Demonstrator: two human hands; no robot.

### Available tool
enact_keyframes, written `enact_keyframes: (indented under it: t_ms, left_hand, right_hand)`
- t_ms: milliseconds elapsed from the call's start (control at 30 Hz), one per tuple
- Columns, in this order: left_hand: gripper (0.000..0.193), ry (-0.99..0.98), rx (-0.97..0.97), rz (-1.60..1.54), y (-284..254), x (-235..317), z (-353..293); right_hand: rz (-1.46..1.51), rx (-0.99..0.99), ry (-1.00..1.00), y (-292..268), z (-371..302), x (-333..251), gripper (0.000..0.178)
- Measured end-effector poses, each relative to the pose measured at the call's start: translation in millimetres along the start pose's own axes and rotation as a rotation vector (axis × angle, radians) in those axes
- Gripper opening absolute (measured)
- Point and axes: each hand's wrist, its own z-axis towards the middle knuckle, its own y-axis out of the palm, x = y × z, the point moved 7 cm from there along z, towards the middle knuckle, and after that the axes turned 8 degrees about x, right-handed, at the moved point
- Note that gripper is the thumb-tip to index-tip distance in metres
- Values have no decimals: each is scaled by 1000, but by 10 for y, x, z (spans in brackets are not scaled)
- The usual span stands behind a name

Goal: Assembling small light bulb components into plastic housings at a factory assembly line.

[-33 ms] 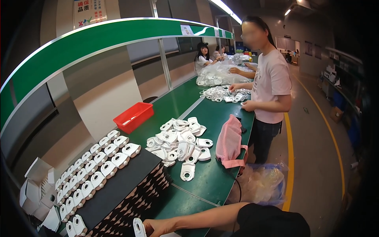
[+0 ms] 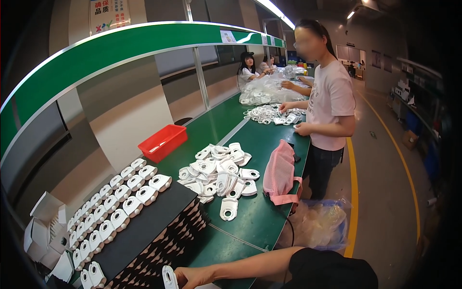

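Note:
At the bottom edge, my right hand (image 2: 193,277) is closed on a white plastic part (image 2: 169,278) with a rounded end and an oval opening. Just left of it rises a stack of black trays (image 2: 161,236). On the stack's top tray (image 2: 144,215), similar white parts (image 2: 119,219) stand in slanted rows. Beyond my right forearm, a loose heap of white parts (image 2: 223,168) covers some of the green tabletop (image 2: 240,231); one single part (image 2: 228,209) lies at its near side. My left hand is outside the picture.
A red bin (image 2: 162,143) stands behind the heap. A pink mesh bag (image 2: 280,173) lies at the table's right edge, above a blue crate (image 2: 322,224) with clear plastic bags. A co-worker (image 2: 332,96) handles parts farther along. Opened white boxes (image 2: 43,231) sit far left.

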Motion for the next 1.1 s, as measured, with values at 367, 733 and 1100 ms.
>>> enact_keyframes:
  t_ms: [367,733,1100]
  left_hand:
    - [21,-73,27,17,6,-49,-74]
    - [26,7,39,171,-129,-65,-72]
    - [28,52,-22,484,-319,-429,981]
  right_hand:
    - [11,-57,78,118,-38,-157,23]
    - [-49,4,196,35,-31,-109,18]
    - [77,-130,118,96,-33,-121,13]
